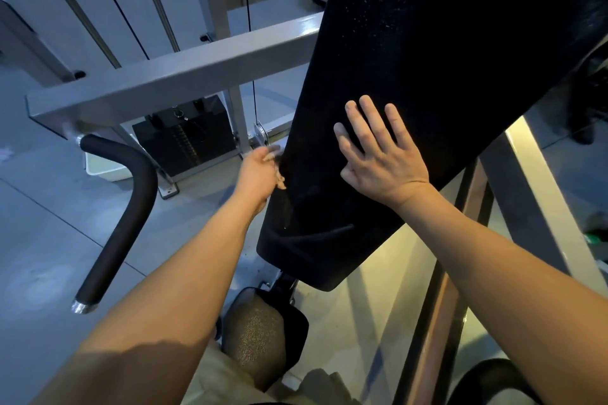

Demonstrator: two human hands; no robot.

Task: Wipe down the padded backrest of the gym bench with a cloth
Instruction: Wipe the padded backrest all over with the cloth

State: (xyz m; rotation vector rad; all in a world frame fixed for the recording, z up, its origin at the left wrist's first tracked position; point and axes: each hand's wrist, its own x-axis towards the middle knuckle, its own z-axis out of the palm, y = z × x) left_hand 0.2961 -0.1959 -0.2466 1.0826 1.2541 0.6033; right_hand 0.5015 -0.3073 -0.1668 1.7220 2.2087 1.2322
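Observation:
The black padded backrest (427,59) runs tilted from the upper right down to the middle of the view. My right hand (378,154) lies flat on its lower half, fingers spread, holding nothing. My left hand (263,171) is at the pad's left edge and is blurred, with its fingers curled against that edge. Dark creases (322,232) cross the pad's lower end; they may be a black cloth, but I cannot tell. I also cannot tell whether the left hand holds anything.
A grey steel frame beam (171,82) crosses behind the pad on the left. A black padded handle (121,217) hangs at the lower left. A weight stack (187,145) and cables stand behind. A small seat pad (263,332) sits below, and a frame rail (444,306) runs down at the right.

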